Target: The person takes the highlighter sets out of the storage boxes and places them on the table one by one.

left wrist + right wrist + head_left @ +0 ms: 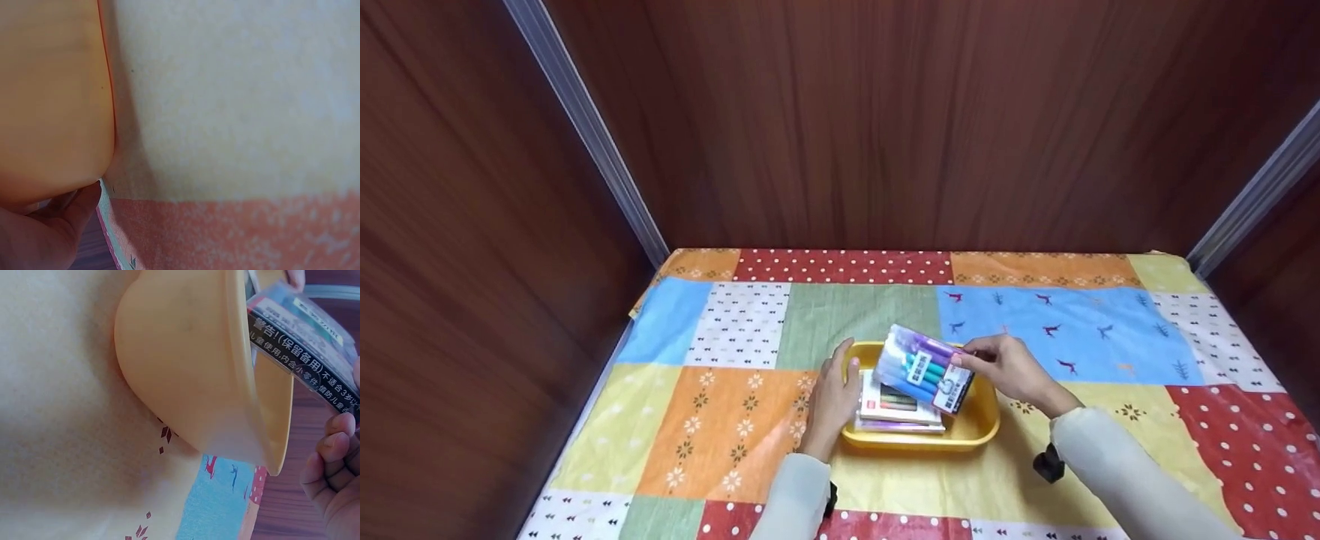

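Observation:
A yellow plastic basket (982, 427) sits on the cloth in front of me. At its left end, my left hand (834, 394) holds the rim between thumb and fingers; the left wrist view catches a bent finger against the basket's outer wall. Thumb and fingers of my right hand (1009, 367) pinch one corner of a clear pack of coloured pens (926, 371), tilted over the basket. Purple, green and blue pens show through it, and its black label strip faces the right wrist view. Beneath, a white box with a crayon picture (877, 409) lies on another purple-edged pack (900, 427).
A patchwork-patterned cloth (742, 442) covers the table. Dark wood-grain panels (870, 127) rise behind and at both sides, with metal strips (600, 142) at the corners. Each wrist carries a small black device (1048, 463).

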`<state>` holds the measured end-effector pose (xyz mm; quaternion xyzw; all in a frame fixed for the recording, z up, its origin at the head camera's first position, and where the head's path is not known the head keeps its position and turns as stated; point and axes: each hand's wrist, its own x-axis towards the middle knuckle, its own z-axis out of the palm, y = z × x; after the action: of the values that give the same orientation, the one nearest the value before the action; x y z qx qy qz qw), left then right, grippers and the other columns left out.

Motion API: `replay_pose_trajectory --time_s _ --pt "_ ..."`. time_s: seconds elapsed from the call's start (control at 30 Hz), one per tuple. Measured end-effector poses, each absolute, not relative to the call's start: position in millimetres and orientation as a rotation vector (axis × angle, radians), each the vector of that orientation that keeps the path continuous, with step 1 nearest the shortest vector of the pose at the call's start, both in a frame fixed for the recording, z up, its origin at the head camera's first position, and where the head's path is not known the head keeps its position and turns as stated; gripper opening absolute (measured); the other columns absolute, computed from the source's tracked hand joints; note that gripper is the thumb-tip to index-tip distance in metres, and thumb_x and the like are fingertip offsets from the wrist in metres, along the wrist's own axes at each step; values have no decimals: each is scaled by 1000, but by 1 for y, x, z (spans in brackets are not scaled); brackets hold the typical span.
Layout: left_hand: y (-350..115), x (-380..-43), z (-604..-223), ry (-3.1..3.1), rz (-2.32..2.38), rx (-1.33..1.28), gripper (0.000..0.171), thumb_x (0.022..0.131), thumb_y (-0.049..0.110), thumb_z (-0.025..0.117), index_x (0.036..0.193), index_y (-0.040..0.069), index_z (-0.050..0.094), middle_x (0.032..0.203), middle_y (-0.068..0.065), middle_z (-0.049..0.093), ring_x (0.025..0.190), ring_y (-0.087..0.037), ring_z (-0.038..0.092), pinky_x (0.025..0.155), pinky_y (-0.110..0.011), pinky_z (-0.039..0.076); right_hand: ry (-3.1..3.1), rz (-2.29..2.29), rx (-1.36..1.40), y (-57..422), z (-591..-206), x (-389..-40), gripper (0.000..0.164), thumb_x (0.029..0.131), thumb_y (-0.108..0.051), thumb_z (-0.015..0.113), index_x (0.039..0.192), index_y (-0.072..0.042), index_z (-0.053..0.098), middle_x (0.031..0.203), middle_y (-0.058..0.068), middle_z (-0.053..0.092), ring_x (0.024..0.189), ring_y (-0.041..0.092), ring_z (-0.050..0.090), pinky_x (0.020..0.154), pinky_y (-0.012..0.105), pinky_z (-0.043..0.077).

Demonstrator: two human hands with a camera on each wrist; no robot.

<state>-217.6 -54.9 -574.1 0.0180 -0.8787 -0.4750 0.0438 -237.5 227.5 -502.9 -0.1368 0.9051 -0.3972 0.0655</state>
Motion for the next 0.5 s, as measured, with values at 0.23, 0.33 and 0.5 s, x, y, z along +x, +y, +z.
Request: replay_pose_trajectory --time_s 0.23,0.33,0.5 --pt "-56 -217 -574 -2653 -1434 16 46 108 36 40 153 27 41 151 -14 52 132 -41 55 99 -60 48 2786 -1213 -403 230 -504 -236 26 94 -36 70 96 -11 79 80 3 72 69 10 51 62 21 43" --pt "-56 -216 -575 -2663 -1425 28 46 108 37 41 153 28 41 148 -14 54 129 -41 57 97 -60 49 2798 -1221 -394 232 -505 -235 29 94 -37 70 99 -10 79 86 5 75 72 11 54 65 20 45" --pt "-56 -217 -574 -2669 -1415 28 46 107 37 42 153 29 41 148 -15 54 129 -41 57 97 -59 49 2821 -1245 -386 237 -503 -235 29 95 -38 69 101 -11 79 88 5 75 73 12 55 65 21 47"
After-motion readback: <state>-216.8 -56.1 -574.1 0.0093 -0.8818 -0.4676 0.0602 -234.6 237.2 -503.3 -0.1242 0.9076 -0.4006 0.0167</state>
